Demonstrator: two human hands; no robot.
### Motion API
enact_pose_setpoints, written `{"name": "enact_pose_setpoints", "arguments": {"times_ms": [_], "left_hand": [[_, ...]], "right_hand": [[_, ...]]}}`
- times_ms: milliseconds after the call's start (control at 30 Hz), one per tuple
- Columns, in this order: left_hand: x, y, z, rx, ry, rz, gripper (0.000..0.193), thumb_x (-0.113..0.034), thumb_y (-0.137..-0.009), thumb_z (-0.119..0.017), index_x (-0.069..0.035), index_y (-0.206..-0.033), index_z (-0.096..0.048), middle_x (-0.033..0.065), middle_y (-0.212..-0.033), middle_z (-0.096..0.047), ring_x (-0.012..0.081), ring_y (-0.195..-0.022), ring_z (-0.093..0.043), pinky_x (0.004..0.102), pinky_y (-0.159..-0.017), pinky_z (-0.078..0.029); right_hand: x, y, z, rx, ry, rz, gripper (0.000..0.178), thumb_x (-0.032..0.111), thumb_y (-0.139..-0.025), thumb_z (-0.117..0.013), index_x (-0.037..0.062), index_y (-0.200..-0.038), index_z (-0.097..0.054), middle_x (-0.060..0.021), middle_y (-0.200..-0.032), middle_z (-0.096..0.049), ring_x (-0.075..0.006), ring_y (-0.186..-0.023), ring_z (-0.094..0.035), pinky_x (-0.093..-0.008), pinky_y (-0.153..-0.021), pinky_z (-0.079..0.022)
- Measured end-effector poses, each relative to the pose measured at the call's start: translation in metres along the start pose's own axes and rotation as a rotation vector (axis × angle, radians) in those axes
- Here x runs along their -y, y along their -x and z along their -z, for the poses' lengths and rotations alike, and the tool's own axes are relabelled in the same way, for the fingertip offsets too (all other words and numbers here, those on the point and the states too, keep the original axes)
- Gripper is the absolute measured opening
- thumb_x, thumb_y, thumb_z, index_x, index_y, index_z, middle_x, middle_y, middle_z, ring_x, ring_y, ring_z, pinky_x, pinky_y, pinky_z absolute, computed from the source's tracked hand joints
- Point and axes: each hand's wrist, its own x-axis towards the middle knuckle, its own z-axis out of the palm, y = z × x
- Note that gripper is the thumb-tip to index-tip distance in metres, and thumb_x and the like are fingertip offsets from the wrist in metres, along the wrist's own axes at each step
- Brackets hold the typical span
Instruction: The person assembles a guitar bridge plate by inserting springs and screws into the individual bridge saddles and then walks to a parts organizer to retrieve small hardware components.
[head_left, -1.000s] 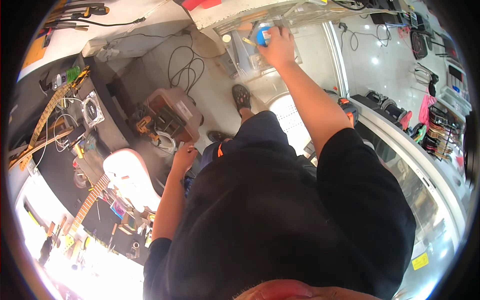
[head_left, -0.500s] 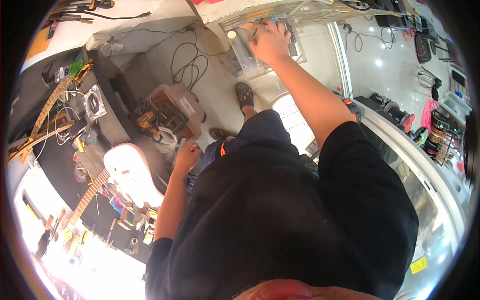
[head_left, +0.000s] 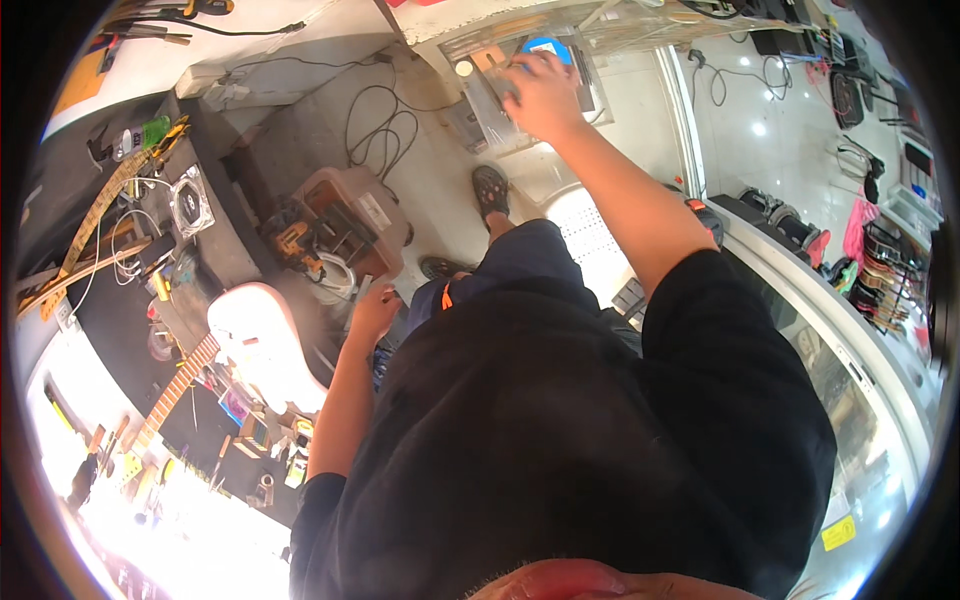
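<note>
My right hand (head_left: 546, 97) reaches forward above a clear-sided tray (head_left: 492, 122), palm down with fingers spread and slightly bent. Just past its fingertips lies a round blue item (head_left: 548, 47) with a white mark; whether the fingers touch it I cannot tell. Beside it is a tan, wood-coloured piece (head_left: 490, 58). My left hand (head_left: 376, 312) hangs low at my left side with its fingers curled. A thin pale piece shows next to its thumb, but what the hand holds, if anything, I cannot make out.
Left of me is a dark bench (head_left: 110, 310) with a pale pink electric guitar body (head_left: 262, 340) and its neck. A brown bin (head_left: 385, 235) and a yellow-black power drill (head_left: 297, 245) sit near my left hand. A looped black cable (head_left: 385, 130) lies on the floor.
My right hand has drawn back slightly toward me, and more of the round blue item now shows beyond the fingers. My left hand stays in the same place.
</note>
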Motion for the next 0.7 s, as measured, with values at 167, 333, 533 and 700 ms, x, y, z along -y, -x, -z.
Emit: {"name": "enact_pose_setpoints", "arguments": {"times_ms": [167, 333, 533, 700], "left_hand": [[-0.019, -0.001, 0.009, 0.018, 0.042, 0.034, 0.049, -0.029, -0.093, -0.073, -0.002, -0.135, -0.069, 0.0191, -0.126, -0.077, 0.0351, -0.123, -0.072, 0.0419, -0.105, -0.055], [0.001, 0.005, -0.004, 0.054, -0.009, 0.067, 0.048, -0.03, -0.093, -0.073, -0.002, -0.132, -0.069, 0.0193, -0.12, -0.079, 0.0356, -0.116, -0.075, 0.0432, -0.1, -0.056], [0.005, 0.002, 0.0, 0.038, -0.043, 0.047, 0.048, -0.031, -0.093, -0.072, -0.003, -0.132, -0.07, 0.0203, -0.119, -0.078, 0.0358, -0.115, -0.075, 0.0435, -0.099, -0.056], [-0.016, -0.002, 0.013, 0.009, 0.02, 0.005, 0.048, -0.029, -0.092, -0.071, -0.003, -0.132, -0.069, 0.0213, -0.117, -0.077, 0.0342, -0.113, -0.075, 0.0425, -0.097, -0.056]], "right_hand": [[-0.04, 0.082, -0.019, -0.41, -0.423, -0.828, 0.048, 0.024, -0.089, -0.077, 0.0097, -0.133, -0.066, -0.0188, -0.135, -0.063, -0.036, -0.123, -0.06, -0.0572, -0.109, -0.046], [-0.008, 0.074, -0.002, -0.219, -1.503, -1.709, 0.043, 0.018, -0.096, -0.068, 0.0035, -0.135, -0.058, -0.0198, -0.132, -0.058, -0.0384, -0.115, -0.061, -0.0547, -0.102, -0.053], [-0.022, 0.009, -0.047, -0.262, -1.658, -1.436, 0.036, 0.006, -0.099, -0.061, -0.0001, -0.135, -0.06, -0.0174, -0.135, -0.058, -0.0383, -0.116, -0.062, -0.0573, -0.101, -0.06], [-0.017, -0.051, -0.036, -0.328, -1.699, -1.387, 0.031, 0.004, -0.102, -0.058, -0.0034, -0.133, -0.058, -0.0187, -0.13, -0.06, -0.037, -0.115, -0.064, -0.0579, -0.101, -0.06]]}}
